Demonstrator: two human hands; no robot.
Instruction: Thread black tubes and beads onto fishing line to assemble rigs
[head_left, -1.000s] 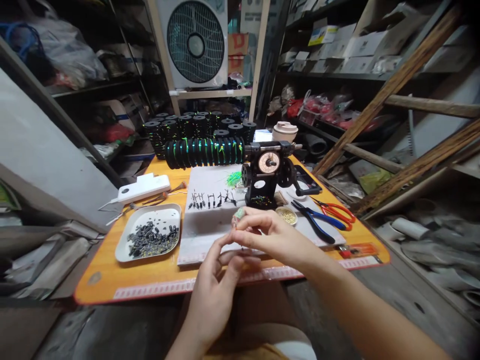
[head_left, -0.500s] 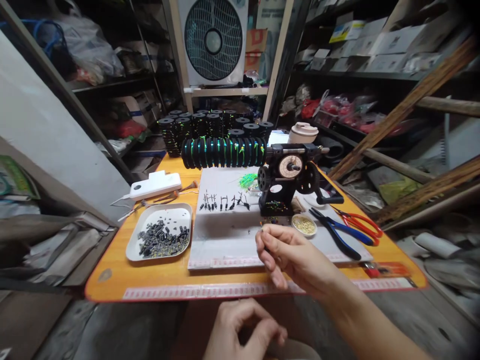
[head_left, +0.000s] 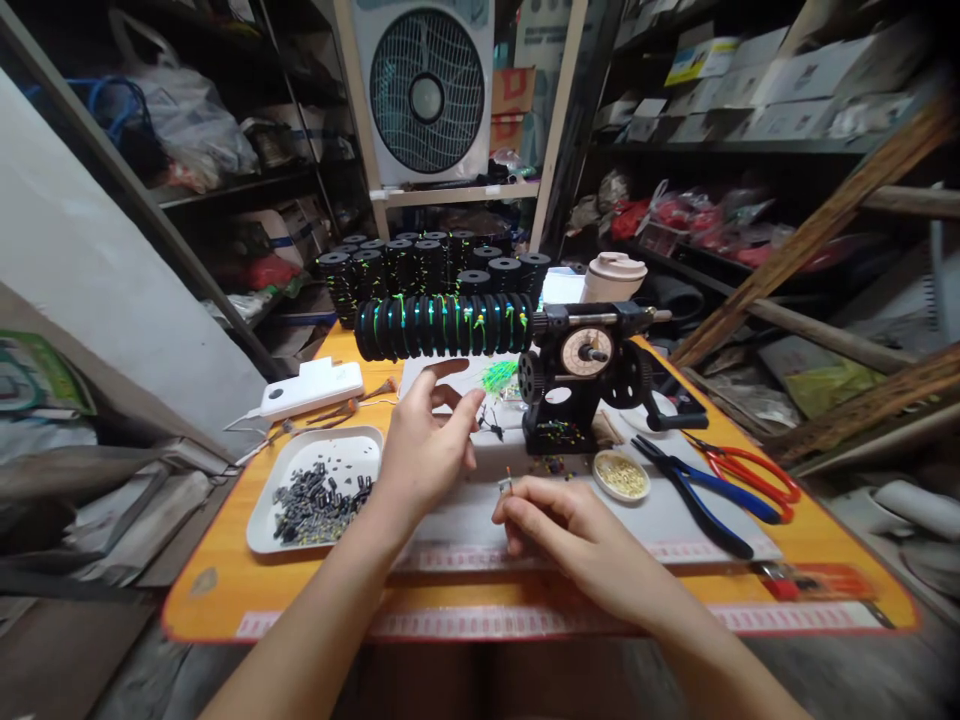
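Observation:
My left hand (head_left: 429, 435) reaches over the white board, fingers curved and apart, with nothing visible in them. Close to its thumb lie small black pieces with thin wire-like ends (head_left: 491, 428); the hand hides others in that row. Lower on the board, my right hand (head_left: 559, 515) pinches a small thin piece with an orange tip (head_left: 508, 478) between thumb and forefinger. Behind both hands stands a black hand-cranked winder (head_left: 559, 415) with a dial. A ribbed black roll wound with green and blue line (head_left: 442, 328) extends left from it.
A white tray of small dark parts (head_left: 259, 520) is at left. To the right are a dish of gold bits (head_left: 622, 476), blue-handled pliers (head_left: 701, 500) and red-handled scissors (head_left: 757, 475). Several black spools (head_left: 427, 262), a cup (head_left: 613, 278) and a white power adapter (head_left: 315, 388) stand farther back.
My left hand has risen from below the table edge to the board, its fingers spreading. My right hand stays pinched and has shifted slightly left and down. The view has tilted a little.

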